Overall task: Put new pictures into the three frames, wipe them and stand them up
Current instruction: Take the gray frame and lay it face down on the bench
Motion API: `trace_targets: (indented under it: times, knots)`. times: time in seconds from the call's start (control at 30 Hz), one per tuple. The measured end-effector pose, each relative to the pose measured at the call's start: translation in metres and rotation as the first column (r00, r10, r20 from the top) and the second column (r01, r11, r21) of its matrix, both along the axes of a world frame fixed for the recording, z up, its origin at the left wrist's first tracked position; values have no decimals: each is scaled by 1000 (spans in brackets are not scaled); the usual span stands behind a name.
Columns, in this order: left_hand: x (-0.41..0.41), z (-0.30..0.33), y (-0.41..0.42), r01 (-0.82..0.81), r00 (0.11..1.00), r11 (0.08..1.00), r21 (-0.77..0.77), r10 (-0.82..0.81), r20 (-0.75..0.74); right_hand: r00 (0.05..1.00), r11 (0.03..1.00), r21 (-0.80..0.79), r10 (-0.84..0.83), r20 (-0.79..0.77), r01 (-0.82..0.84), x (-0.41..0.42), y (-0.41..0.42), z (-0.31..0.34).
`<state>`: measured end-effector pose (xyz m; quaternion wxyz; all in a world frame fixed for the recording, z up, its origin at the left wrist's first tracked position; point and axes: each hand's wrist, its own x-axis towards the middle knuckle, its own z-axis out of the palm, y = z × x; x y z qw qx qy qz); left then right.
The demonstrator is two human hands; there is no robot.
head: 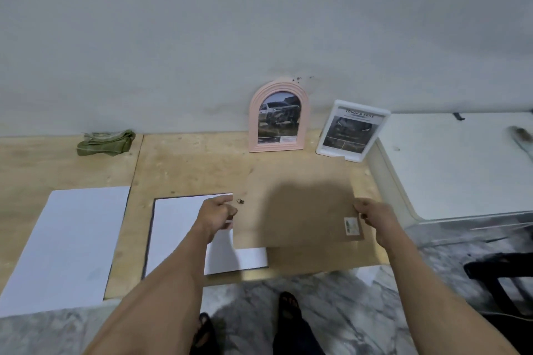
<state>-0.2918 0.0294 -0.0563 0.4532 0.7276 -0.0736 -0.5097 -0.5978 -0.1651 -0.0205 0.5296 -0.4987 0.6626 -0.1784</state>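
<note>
From the head view, we hold the brown backing board [297, 210] by its side edges, left hand [216, 215] and right hand [375, 217] with fingers pinching it, over the third frame [184, 239] lying on the bench [187, 164]. We should lower it level, corners aligned, before letting go.

Floor: we see grey marbled tile [360, 311] below the table edge.
Wall: we face plain grey plaster [202, 23].
Right side: we note a white surface [450, 164].
</note>
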Motion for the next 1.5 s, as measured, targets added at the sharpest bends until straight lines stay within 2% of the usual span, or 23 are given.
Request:
trace_targets:
  times: [0.23, 0.37, 0.6, 0.83, 0.93, 1.03, 1.1, 1.2, 1.33, 1.5]
  knots:
    - [-86, -28, -51, -40, 997, 998, 42, 38, 65, 979, 997, -71, 15, -203, -30, -76, -44, -32]
    - [-120, -49, -61, -46, 990, 991, 128, 28, 141, 940, 996, -32, 63, -334, -78, -100, -53, -58]
    - [-142, -59, -69, -46, 973, 980, 195, 0, 229, 909, 994, 33, 110, -403, -106, -108, -62, -76]
    - [-148, -53, -70, 101, 897, 948, 301, -217, 384, 863, 980, 60, 195, -465, -189, -95, -62, -75]
    - [-138, -49, -65, 66, 889, 944, 323, -202, 410, 872, 969, 68, 244, -425, -238, -75, -60, -72]
    - [-118, -42, -51, 31, 878, 944, 328, -183, 442, 884, 931, 85, 363, -293, -354, -39, -45, -57]
    - [-100, -41, -35, -2, 871, 940, 340, -166, 463, 832, 874, 83, 483, -274, -479, -6, -29, -49]
    - [-68, -36, -1, -75, 865, 925, 373, -126, 486, 698, 755, 82, 638, -325, -651, 53, 2, -51]
    - [-15, -33, 52, -168, 861, 893, 417, -73, 503, 571, 619, 75, 759, -313, -781, 122, 53, -58]
    - [55, -37, 102, -126, 875, 872, 473, -127, 468, 642, 692, 192, 719, -264, -696, 165, 100, -68]
